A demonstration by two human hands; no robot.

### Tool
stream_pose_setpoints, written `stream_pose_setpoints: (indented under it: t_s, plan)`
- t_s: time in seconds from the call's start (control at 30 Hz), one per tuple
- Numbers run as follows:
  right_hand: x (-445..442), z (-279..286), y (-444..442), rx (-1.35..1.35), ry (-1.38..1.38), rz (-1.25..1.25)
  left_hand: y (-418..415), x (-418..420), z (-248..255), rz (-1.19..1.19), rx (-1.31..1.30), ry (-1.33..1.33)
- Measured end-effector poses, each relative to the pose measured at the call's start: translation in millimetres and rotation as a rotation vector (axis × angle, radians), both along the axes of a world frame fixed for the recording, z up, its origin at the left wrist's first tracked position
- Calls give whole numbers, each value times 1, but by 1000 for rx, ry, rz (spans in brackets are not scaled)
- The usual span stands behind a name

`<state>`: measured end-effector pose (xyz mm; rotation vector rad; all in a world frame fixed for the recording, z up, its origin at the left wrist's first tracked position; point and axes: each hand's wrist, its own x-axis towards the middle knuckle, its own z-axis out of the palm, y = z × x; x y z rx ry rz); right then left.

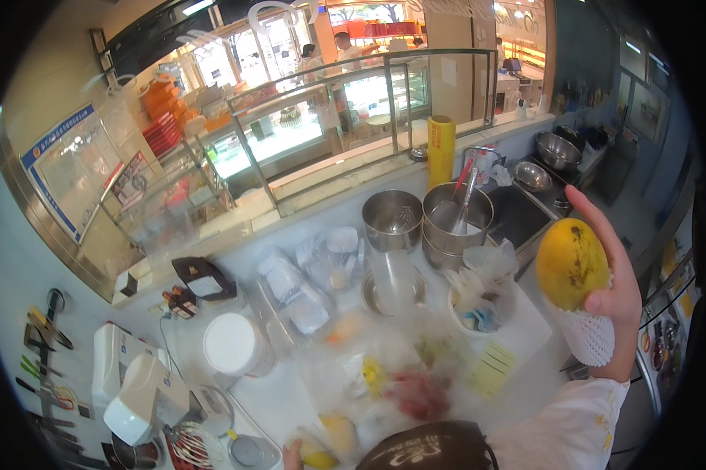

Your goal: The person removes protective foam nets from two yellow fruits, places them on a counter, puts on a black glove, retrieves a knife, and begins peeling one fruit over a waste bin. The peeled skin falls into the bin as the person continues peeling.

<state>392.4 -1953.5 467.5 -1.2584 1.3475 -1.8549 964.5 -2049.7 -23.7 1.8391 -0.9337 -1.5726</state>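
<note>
Raised at the right, my right hand (623,294) grips a yellow mango (570,261) with dark blotches on its skin. A white foam net sleeve (590,338) is pulled down below the fruit, against the palm and wrist. Only a small part of my left hand (292,456) shows at the bottom edge, against a second mango (317,457) that is partly in netting. Whether it grips that mango is hidden. Beside it lies another yellow fruit (337,432). Blurred red fruit (418,395) and a small yellow item (373,376) lie on the white worktop before me.
A lined waste tub (467,329) stands right of centre, near a yellow note (491,369). Steel bowls (391,220) and pots with whisks (454,255) stand by the sink (514,214). Left are a white lidded bucket (233,343) and stand mixers (147,399). Glass fronts the counter.
</note>
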Motion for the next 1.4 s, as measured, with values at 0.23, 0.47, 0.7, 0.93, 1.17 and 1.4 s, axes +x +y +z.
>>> stream_pose_setpoints:
  t_s: [0.23, 0.47, 0.7, 0.93, 1.17, 1.4]
  plan:
    - [48, 3, 39, -39, 87, -149, -11, 31, -30, 113, 112, 398]
    - [79, 4, 57, -112, 84, -231, -34, 30, -70, -79, -40, 121]
    - [81, 0, 66, -77, 85, -179, -45, 26, -75, -330, -30, -151]
    - [75, 3, 70, -2, 172, -282, -37, 9, -63, -228, -38, -192]
    - [65, 0, 64, -15, 112, -230, -39, 10, -79, -155, -30, -213]
    - [52, -5, 63, -8, 116, -194, -42, 8, -74, -161, 4, -213]
